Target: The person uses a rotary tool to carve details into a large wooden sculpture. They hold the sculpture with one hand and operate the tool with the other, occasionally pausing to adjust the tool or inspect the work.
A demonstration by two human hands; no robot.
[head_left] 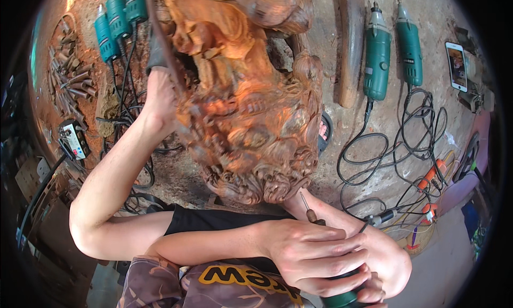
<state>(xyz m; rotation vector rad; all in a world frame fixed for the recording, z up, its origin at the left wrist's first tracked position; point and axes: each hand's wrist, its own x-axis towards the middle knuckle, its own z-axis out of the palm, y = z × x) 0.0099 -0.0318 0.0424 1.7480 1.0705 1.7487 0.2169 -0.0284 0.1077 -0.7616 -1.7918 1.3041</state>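
Note:
A large reddish-brown wood carving (251,121), deeply cut with rounded, knotted shapes, stands between my bent bare legs. Near my right shin, my left hand (318,252) is wrapped round a green rotary tool (342,299), fingers curled over its body. The tool's thin metal bit points up and left toward the carving's lower edge, and in this view it overlaps my shin. Whether the bit touches the wood, I cannot tell. Of my right hand (372,291), only curled fingers show at the tool's lower right side; the rest is hidden behind it and the picture edge.
Two green rotary tools (377,62) with coiled black cords lie at right, beside a long wooden piece (351,46) and a phone (456,67). More green tools (107,36) lie at upper left, near bundled small rods (72,81) and a white power strip (73,140). Orange connectors (432,174) lie at right.

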